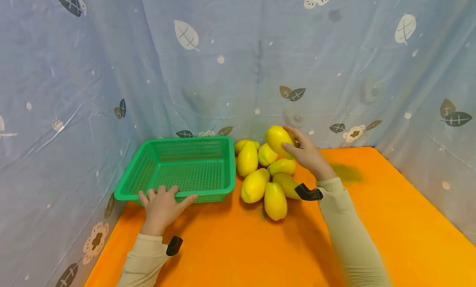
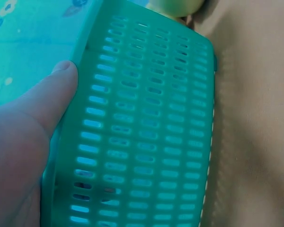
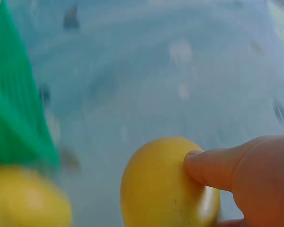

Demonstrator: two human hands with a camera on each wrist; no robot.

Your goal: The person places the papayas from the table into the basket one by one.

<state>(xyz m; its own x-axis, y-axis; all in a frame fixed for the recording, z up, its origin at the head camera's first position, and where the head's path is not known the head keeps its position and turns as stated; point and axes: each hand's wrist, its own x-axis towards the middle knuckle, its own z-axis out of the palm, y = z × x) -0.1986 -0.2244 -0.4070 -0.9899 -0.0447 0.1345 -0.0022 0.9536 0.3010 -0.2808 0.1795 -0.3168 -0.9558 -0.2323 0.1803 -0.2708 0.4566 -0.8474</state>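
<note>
My right hand (image 1: 297,148) grips a yellow mango (image 1: 278,141) lifted above a pile of several yellow mangoes (image 1: 265,177) on the orange table. The right wrist view shows my thumb pressed on that mango (image 3: 168,187), blue cloth behind it. A green perforated basket (image 1: 187,168) stands empty left of the pile. My left hand (image 1: 163,201) rests on the basket's near rim, fingers over the edge and thumb stretched along the front wall. In the left wrist view my thumb lies against the basket's slotted wall (image 2: 146,127).
Blue cloth with leaf and flower prints (image 1: 238,60) closes off the back and both sides. The orange table top (image 1: 390,221) spreads bare to the right and toward me. The basket sits in the far left corner, near the cloth.
</note>
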